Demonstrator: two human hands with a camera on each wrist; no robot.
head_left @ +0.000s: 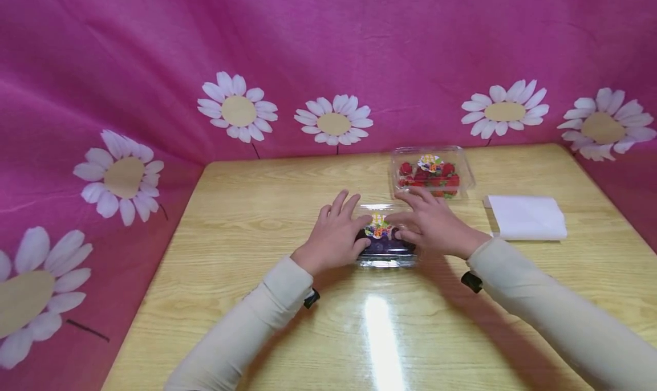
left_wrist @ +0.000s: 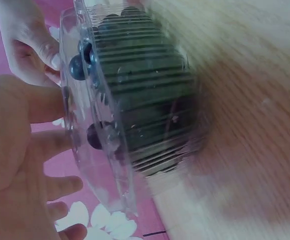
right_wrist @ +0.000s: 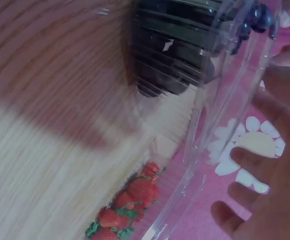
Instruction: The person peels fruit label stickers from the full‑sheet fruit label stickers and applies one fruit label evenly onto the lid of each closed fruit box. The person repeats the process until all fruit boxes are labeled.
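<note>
A clear plastic clamshell box (head_left: 387, 259) of dark, round, grape-like fruit stands on the table with its lid down. A colourful label (head_left: 378, 229) sits on the lid. My left hand (head_left: 333, 237) lies over the box's left side, fingers spread and thumb and index finger touching the lid. On the right side, my right hand (head_left: 436, 224) touches the lid in the same way, its other fingers extended away. In the left wrist view, ridged walls of the box (left_wrist: 150, 95) show several dark fruits inside. The right wrist view shows the box's other end (right_wrist: 185, 60).
Behind the fruit box, a second clear box holds strawberries (head_left: 436, 180) and bears a similar label. A folded white sheet (head_left: 528, 217) lies to the right. Pink cloth (head_left: 410, 55) with white flowers surrounds the wooden table (head_left: 246, 208) at the back and sides.
</note>
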